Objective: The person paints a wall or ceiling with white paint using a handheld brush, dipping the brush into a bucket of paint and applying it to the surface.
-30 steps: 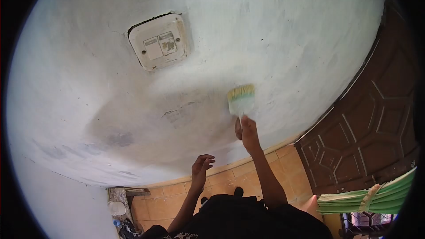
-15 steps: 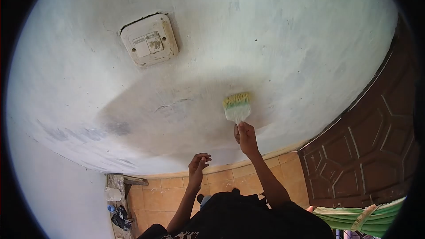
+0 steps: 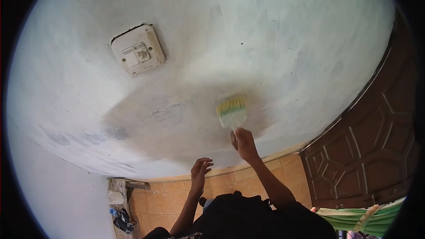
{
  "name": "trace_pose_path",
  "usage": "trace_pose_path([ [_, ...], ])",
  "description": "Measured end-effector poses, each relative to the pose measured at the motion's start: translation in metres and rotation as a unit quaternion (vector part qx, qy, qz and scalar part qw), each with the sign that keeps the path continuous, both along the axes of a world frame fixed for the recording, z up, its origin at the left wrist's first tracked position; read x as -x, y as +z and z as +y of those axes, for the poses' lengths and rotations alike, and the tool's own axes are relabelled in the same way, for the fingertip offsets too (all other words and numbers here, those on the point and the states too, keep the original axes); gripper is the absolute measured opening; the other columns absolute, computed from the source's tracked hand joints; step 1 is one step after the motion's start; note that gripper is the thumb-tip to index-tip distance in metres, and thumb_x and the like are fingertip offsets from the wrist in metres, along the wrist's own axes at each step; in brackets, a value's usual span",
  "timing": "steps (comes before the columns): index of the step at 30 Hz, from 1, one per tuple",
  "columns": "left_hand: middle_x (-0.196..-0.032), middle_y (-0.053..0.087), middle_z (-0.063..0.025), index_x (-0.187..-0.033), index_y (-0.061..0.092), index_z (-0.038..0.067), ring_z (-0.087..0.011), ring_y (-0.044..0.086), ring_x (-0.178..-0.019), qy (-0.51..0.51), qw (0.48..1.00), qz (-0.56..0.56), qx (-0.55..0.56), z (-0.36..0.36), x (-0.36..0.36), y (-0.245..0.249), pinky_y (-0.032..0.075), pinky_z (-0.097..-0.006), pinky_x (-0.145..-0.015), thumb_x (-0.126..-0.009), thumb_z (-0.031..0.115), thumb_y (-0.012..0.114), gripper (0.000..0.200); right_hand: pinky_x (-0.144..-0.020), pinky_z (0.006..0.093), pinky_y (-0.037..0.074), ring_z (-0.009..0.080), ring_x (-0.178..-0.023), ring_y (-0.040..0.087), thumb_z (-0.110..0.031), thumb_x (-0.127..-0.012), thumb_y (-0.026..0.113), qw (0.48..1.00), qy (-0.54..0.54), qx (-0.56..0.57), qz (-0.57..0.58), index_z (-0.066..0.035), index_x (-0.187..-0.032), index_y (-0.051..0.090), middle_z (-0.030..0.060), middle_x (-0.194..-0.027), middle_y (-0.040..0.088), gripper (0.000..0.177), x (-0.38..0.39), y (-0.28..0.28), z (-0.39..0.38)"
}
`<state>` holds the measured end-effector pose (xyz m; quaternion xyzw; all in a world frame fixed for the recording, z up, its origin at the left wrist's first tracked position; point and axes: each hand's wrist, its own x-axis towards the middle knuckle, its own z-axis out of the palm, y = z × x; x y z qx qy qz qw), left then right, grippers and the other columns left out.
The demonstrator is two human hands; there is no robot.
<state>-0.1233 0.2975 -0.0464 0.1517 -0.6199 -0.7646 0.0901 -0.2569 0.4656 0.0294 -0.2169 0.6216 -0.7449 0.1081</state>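
My right hand (image 3: 244, 145) is closed round the handle of a wide paintbrush (image 3: 232, 114). The brush has yellow bristles with a green band and a whitish body, and its bristles point up against the pale wall (image 3: 265, 26). A darker, shadowed patch of wall lies around the brush and to its left. My left hand (image 3: 200, 170) hangs in front of the lower wall, its fingers loosely curled and apart, holding nothing.
A dirty white light switch (image 3: 138, 51) sits on the wall at upper left. A brown panelled door (image 3: 363, 146) stands at right, beside a green curtain (image 3: 376, 219). At lower left, a wooden bench (image 3: 120, 186) bears a white container (image 3: 115, 197). Orange tiles (image 3: 172, 199) cover the floor.
The brush has moved slightly down and left in view, tilting a little left. The switch has shifted left and down in view as my head turned. My left hand remains raised and unoccupied.
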Motion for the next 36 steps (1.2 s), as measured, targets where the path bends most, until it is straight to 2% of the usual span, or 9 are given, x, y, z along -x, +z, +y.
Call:
trace_pose_path([
  [8,-0.109,0.062,-0.0057,-0.109,0.058,0.007,-0.0160,0.059,-0.101,0.014,0.999,0.028,-0.027,0.019,0.009,0.012,0.047,-0.0313,-0.086,-0.099,0.024,0.052,0.021,-0.039,0.0229,0.025,0.0049,-0.042,0.030,-0.044,-0.102,0.039,0.989,-0.017,-0.034,-0.145,-0.012,-0.063,0.038,-0.0042,-0.052,0.033,0.051,-0.034,-0.138,0.016],
  [10,-0.109,0.062,-0.0057,-0.109,0.058,0.006,-0.0159,0.059,-0.101,0.005,1.000,0.017,-0.023,0.019,0.007,0.006,0.047,-0.0312,-0.086,-0.099,0.024,0.052,0.022,-0.039,0.0229,0.024,0.0048,-0.041,0.029,-0.043,-0.102,0.039,0.980,-0.009,-0.036,-0.197,-0.012,-0.064,0.038,-0.0043,-0.052,0.033,0.050,-0.051,-0.131,0.018],
  [12,-0.109,0.062,-0.0058,-0.109,0.058,0.006,-0.0159,0.059,-0.102,-0.006,1.000,0.012,-0.015,0.018,0.007,0.004,0.047,-0.0311,-0.086,-0.099,0.024,0.052,0.022,-0.039,0.0229,0.023,0.0044,-0.042,0.028,-0.043,-0.102,0.039,0.994,-0.035,-0.072,0.070,-0.012,-0.065,0.038,-0.0047,-0.053,0.033,0.048,-0.030,-0.110,0.015],
  [14,-0.109,0.062,-0.0059,-0.109,0.058,0.006,-0.0160,0.059,-0.102,-0.021,1.000,0.014,-0.008,0.018,0.008,0.005,0.047,-0.0310,-0.086,-0.099,0.024,0.052,0.022,-0.041,0.0229,0.024,0.0042,-0.044,0.029,-0.042,-0.102,0.040,0.992,-0.035,-0.040,0.115,-0.010,-0.067,0.039,-0.0051,-0.055,0.033,0.046,-0.014,-0.062,0.013],
  [17,-0.109,0.062,-0.0059,-0.109,0.058,0.006,-0.0161,0.059,-0.103,-0.030,0.999,0.024,0.008,0.018,0.011,0.005,0.046,-0.0310,-0.086,-0.099,0.024,0.052,0.022,-0.043,0.0228,0.025,0.0043,-0.048,0.031,-0.040,-0.101,0.044,0.997,-0.013,0.060,-0.044,-0.008,-0.070,0.042,-0.0054,-0.058,0.035,0.045,-0.004,-0.009,0.012],
  [23,-0.110,0.061,-0.0067,-0.109,0.057,0.008,-0.0178,0.059,-0.103,0.005,0.999,0.018,-0.030,0.024,0.000,0.006,0.047,-0.0323,-0.086,-0.099,0.024,0.051,0.020,-0.045,0.0237,0.028,0.0057,-0.050,0.036,-0.026,-0.103,0.041,0.988,-0.083,-0.129,0.010,-0.009,-0.071,0.046,-0.0054,-0.057,0.036,0.037,0.001,-0.193,0.015],
  [27,-0.110,0.061,-0.0066,-0.109,0.057,0.008,-0.0180,0.059,-0.103,0.015,1.000,0.000,-0.010,0.018,-0.012,-0.004,0.047,-0.0325,-0.086,-0.099,0.024,0.051,0.020,-0.040,0.0254,0.022,0.0066,-0.040,0.028,-0.049,-0.101,0.037,0.970,-0.030,-0.040,-0.237,-0.014,-0.060,0.037,-0.0052,-0.049,0.030,0.054,-0.054,-0.127,0.016],
  [30,-0.109,0.062,-0.0066,-0.109,0.057,0.008,-0.0181,0.059,-0.102,0.024,0.999,0.011,0.021,0.004,-0.017,-0.010,0.047,-0.0329,-0.086,-0.099,0.025,0.051,0.021,-0.044,0.0242,0.026,0.0062,-0.048,0.034,-0.031,-0.101,0.043,0.997,-0.032,0.008,-0.064,-0.010,-0.065,0.039,-0.0043,-0.055,0.035,0.042,-0.031,-0.058,0.009],
  [36,-0.109,0.062,-0.0064,-0.108,0.058,0.007,-0.0173,0.059,-0.103,0.030,0.997,0.042,0.052,-0.001,-0.005,0.011,0.047,-0.0321,-0.087,-0.099,0.026,0.052,0.021,-0.045,0.0245,0.026,0.0064,-0.047,0.031,-0.041,-0.103,0.037,0.999,-0.041,0.015,0.015,-0.009,-0.064,0.038,-0.0039,-0.053,0.034,0.050,0.025,-0.082,-0.001],
])
